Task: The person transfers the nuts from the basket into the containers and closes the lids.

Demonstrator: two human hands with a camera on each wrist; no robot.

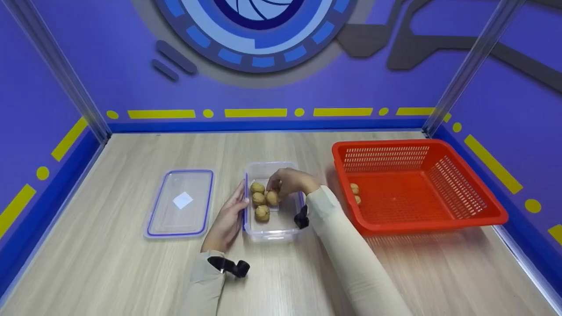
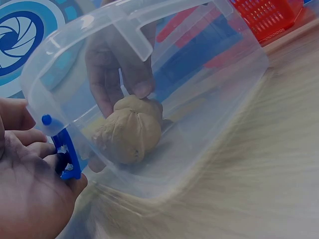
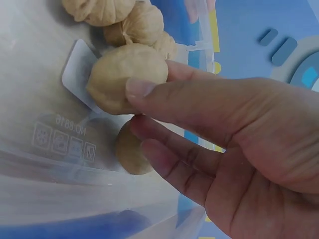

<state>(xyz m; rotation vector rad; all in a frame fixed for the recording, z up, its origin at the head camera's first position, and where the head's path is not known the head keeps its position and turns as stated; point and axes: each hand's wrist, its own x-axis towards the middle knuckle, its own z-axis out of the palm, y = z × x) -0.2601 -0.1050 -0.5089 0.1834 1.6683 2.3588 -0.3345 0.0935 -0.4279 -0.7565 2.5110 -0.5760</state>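
Observation:
A clear plastic container (image 1: 274, 232) with a blue-edged rim stands mid-table, several walnuts (image 1: 262, 213) inside it. My right hand (image 1: 290, 181) reaches into the container and pinches a walnut (image 3: 127, 77) between thumb and fingers. Below its fingertips, in the right wrist view, lies another walnut (image 3: 130, 152). At the container's left side my left hand (image 1: 227, 221) holds the wall, thumb at the rim. The left wrist view has its fingers curled by a blue latch (image 2: 67, 154). Through the clear wall, walnuts (image 2: 132, 132) show beside the right fingers.
To the left lies a clear lid (image 1: 169, 221) with a blue seal and a white square sticker. A red plastic basket (image 1: 434, 227) stands to the right, with walnuts (image 1: 354, 188) by its left wall. Blue-purple panels (image 1: 263, 94) enclose the table's back and sides.

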